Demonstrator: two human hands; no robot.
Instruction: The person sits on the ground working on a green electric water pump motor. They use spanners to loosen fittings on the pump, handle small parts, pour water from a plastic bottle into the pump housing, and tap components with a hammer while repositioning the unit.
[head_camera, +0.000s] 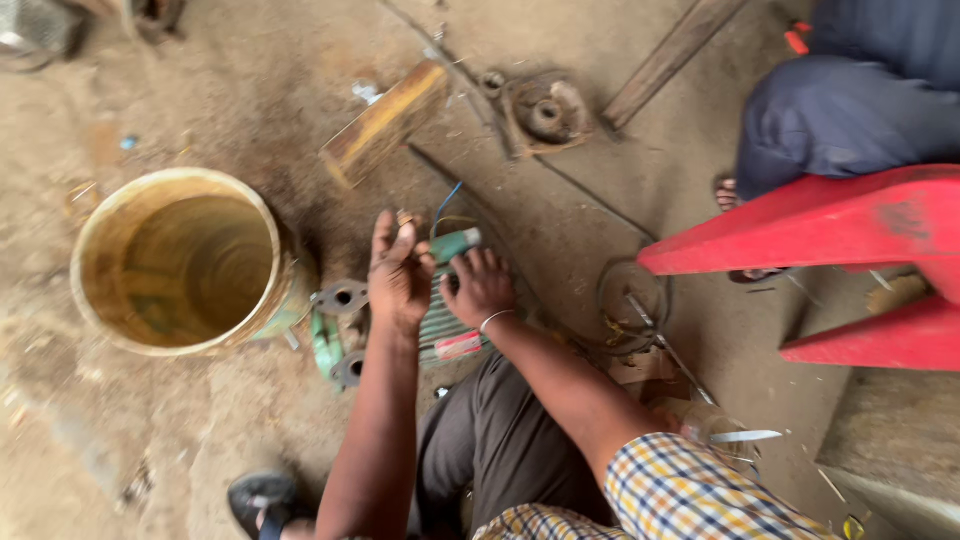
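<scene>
Workshop floor (250, 90) of bare, oil-stained concrete, strewn with metal scrap. A green finned electric motor (440, 325) lay on it, just right of a large open yellow bucket (180, 262). The right hand (482, 288) rested on the motor's top, fingers curled loosely against the housing. The left hand (398, 272), raised just above the motor, pinched a small metal part (405, 217) between its fingertips.

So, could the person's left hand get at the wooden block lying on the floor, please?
Probably yes: the left hand is raised over the green motor, and only bare floor shows between it and the wooden block.
</scene>
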